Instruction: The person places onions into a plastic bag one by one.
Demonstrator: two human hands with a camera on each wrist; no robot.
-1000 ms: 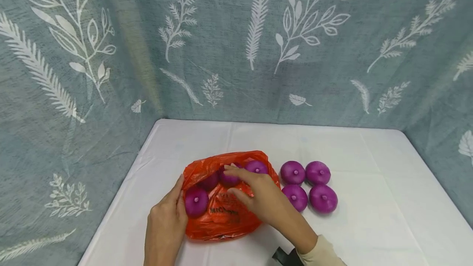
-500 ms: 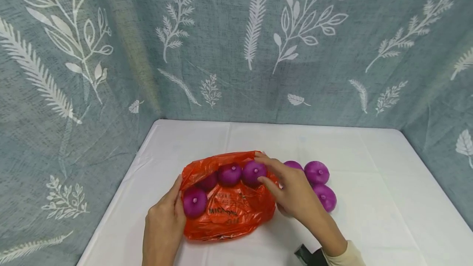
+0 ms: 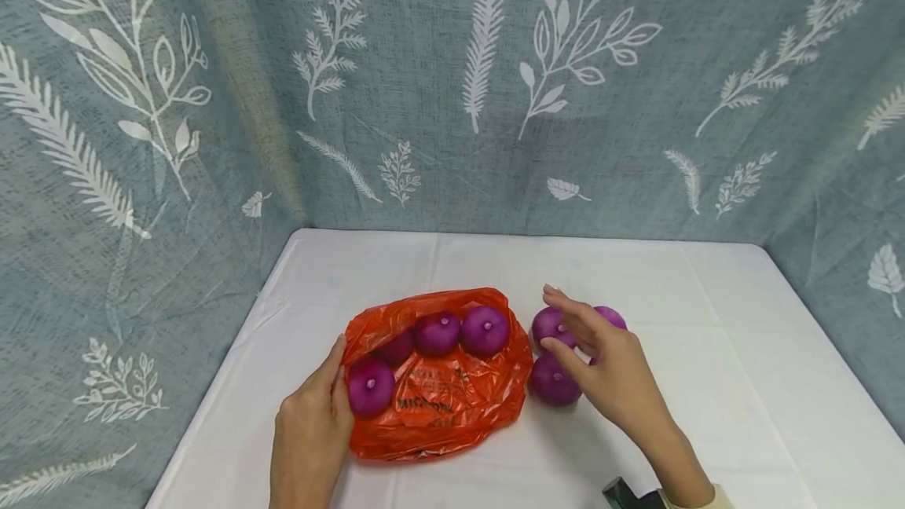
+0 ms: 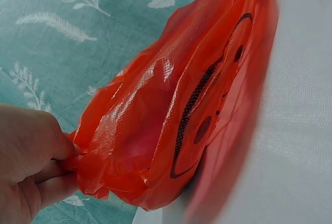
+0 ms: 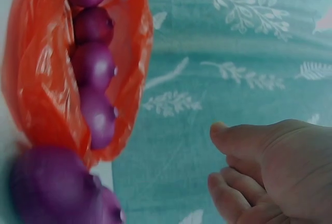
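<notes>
An orange-red plastic bag [image 3: 452, 430] lies on the table with its mouth spread. Inside it, several round purple onions [image 3: 485, 330] with small stubs sit along the back and left. My left hand [image 3: 311, 422] pinches the bag's left edge; the left wrist view shows the fingers [image 4: 65, 149] gathered on the plastic. To the right of the bag stand several more onions [image 3: 555, 379] in a close group. Over that group hovers my right hand [image 3: 615, 368], fingers parted from the thumb and holding nothing. It partly hides the onions on the right side.
A white cloth covers the table [image 3: 707, 352]. Behind and on both sides hangs a blue-green leaf-patterned curtain [image 3: 424, 100]. A dark device [image 3: 629, 495] sits at my right wrist near the front edge.
My right hand has moved right, from above the bag's mouth to the onions beside it. My left hand keeps hold of the bag's edge, almost unmoved.
</notes>
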